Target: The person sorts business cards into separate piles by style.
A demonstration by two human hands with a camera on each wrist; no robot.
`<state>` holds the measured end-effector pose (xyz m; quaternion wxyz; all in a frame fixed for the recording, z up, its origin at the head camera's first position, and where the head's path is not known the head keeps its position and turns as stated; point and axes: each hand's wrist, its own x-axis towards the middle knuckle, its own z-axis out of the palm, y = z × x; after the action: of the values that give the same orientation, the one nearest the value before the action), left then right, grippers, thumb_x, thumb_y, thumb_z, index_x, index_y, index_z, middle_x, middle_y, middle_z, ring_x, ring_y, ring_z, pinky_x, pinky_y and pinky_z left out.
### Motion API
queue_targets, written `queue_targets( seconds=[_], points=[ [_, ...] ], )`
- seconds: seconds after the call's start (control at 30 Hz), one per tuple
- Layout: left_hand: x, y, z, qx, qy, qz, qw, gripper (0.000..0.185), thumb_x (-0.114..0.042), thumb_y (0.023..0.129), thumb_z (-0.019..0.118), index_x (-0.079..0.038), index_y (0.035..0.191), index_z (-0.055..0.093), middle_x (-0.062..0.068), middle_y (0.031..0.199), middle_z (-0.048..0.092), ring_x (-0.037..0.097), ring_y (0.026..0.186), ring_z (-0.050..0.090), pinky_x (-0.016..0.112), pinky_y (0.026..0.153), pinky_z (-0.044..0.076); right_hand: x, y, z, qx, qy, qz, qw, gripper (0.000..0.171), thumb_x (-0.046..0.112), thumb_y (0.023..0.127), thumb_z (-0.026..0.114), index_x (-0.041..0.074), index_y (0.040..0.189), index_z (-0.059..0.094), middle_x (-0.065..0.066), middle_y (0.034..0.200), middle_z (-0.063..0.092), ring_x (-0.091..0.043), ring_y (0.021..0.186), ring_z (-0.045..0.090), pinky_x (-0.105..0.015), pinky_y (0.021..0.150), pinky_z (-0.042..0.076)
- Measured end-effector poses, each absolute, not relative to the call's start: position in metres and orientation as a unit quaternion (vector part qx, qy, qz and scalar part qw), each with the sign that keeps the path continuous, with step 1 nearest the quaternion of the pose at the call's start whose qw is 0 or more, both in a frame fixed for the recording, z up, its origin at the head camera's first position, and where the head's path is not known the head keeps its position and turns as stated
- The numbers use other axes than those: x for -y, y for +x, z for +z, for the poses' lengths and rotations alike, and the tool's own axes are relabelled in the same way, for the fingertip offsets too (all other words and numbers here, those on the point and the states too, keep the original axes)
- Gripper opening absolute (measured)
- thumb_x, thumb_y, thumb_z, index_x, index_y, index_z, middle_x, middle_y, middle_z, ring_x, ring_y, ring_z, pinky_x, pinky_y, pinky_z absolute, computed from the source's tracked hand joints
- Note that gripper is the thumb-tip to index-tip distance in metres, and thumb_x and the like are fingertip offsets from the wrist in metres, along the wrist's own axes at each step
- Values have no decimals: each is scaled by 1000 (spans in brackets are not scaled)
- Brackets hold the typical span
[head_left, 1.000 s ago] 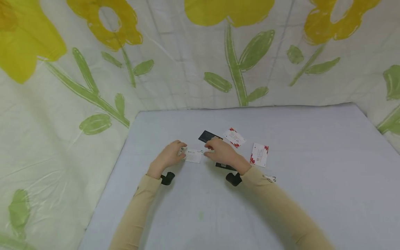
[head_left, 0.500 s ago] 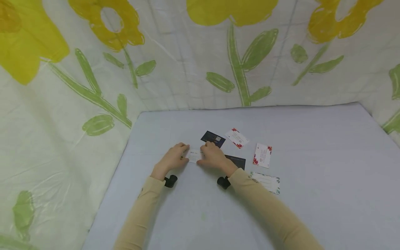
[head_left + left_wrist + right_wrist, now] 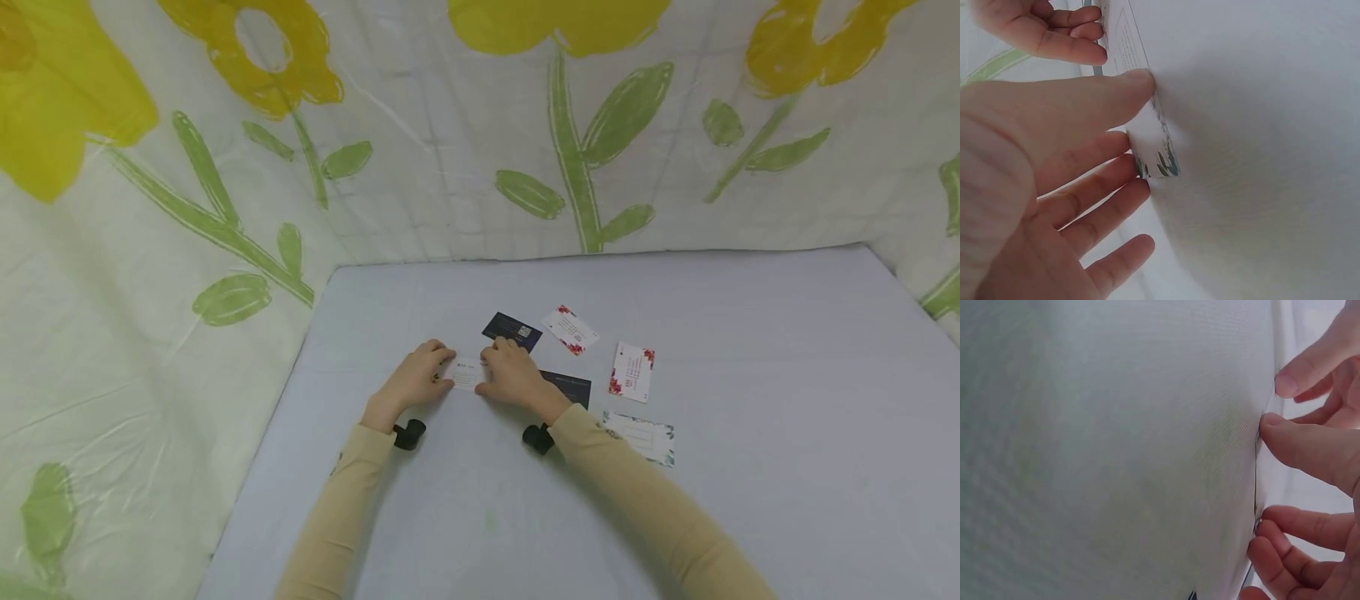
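Barely moved, both hands pinch white card beside dark cards.

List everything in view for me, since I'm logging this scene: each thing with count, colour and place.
white card with green leaf print: 1, white and green, held between both hands at the table's middle
dark cards: 2, navy, one beyond the right hand, one partly under the right wrist
red-flowered cards: 2, white and red, right of the dark cards
leaf-edged card: 1, white with green edge, beside the right sleeve
table: 1, pale grey
flowered sheet: 1, white with yellow flowers, behind and left
left hand: pinches the card's left end
right hand: pinches its right end
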<state>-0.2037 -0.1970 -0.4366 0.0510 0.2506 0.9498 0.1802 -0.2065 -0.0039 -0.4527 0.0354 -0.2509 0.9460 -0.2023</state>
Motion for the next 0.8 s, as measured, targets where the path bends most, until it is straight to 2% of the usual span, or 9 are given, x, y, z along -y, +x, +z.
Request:
queue_targets(
  seconds=[0.27, 0.43, 0.6, 0.8],
  points=[
    [194, -205, -441, -941, 233, 243, 36, 44, -7, 77, 74, 5, 115, 57, 17, 112, 51, 27, 95, 53, 40, 85, 45, -3, -206, -450, -933, -233, -269, 41, 47, 27, 73, 79, 1, 107, 60, -12, 101, 50, -25, 90, 47, -41, 80, 42],
    [191, -205, -447, -930, 218, 296, 9, 34, -1, 78, 71, 2, 109, 59, 15, 105, 51, 25, 89, 52, 37, 78, 47, -7, -208, -454, -916, -214, -336, 47, 32, 16, 78, 74, 2, 102, 58, -8, 93, 48, -19, 81, 45, -33, 72, 42],
    [187, -206, -449, -908, 212, 359, -37, 18, 8, 80, 65, 4, 97, 62, 17, 94, 54, 27, 81, 56, 36, 72, 50, -10, -212, -456, -891, -204, -405, 33, 15, 4, 83, 66, 1, 96, 60, -6, 83, 52, -17, 75, 46, -28, 65, 40],
    [181, -207, -445, -898, 200, 388, -50, 14, 6, 79, 67, 4, 93, 65, 17, 92, 60, 27, 80, 58, 36, 72, 51, -18, -214, -451, -879, -186, -438, 26, 13, 3, 83, 65, 0, 94, 60, -6, 81, 55, -18, 75, 48, -28, 66, 41]
  ],
)
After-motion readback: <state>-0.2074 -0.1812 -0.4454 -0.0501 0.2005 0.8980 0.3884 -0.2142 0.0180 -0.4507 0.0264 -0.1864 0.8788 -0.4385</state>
